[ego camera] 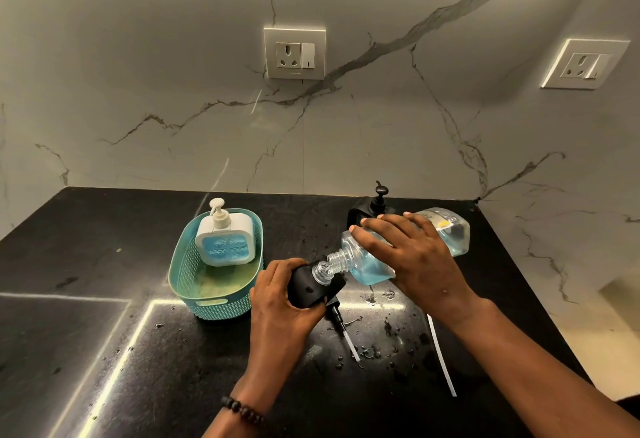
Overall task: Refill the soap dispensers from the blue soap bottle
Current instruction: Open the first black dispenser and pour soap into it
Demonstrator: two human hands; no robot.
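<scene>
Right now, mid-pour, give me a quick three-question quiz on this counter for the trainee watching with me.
1. True or false: the right hand tilts the blue soap bottle so its neck meets the mouth of the black dispenser gripped by the left hand.
2. Where does the white pump dispenser stand?
A. in the teal basket
B. on the bare counter
C. in the left hand
3. Fill in: a loose pump with its tube lies on the black ____, just beside the left hand.

Key: 1 true; 2 A; 3 countertop.
</scene>
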